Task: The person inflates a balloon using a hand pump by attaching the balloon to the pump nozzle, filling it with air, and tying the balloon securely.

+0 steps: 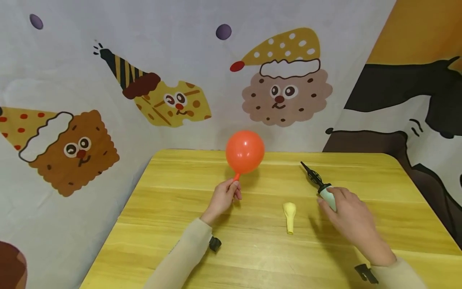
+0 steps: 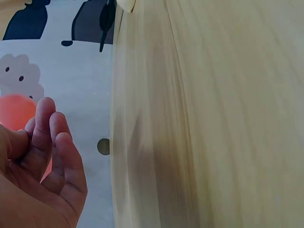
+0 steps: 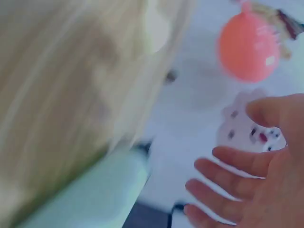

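Observation:
An inflated orange-red balloon stands above the back of the table, its neck pinched between the thumb and finger of my left hand. In the left wrist view that left hand partly hides the balloon. On the right lies a hand balloon pump with a mint-green body and black nozzle. My right hand is over its near end. The right wrist view shows the right hand with spread fingers, apart from the pump. A flat yellow balloon lies between the hands.
The wooden table ends at a wall sheet printed with cartoon biscuits and cheese. Dark straps show at both wrists. Much of the right wrist view is blurred.

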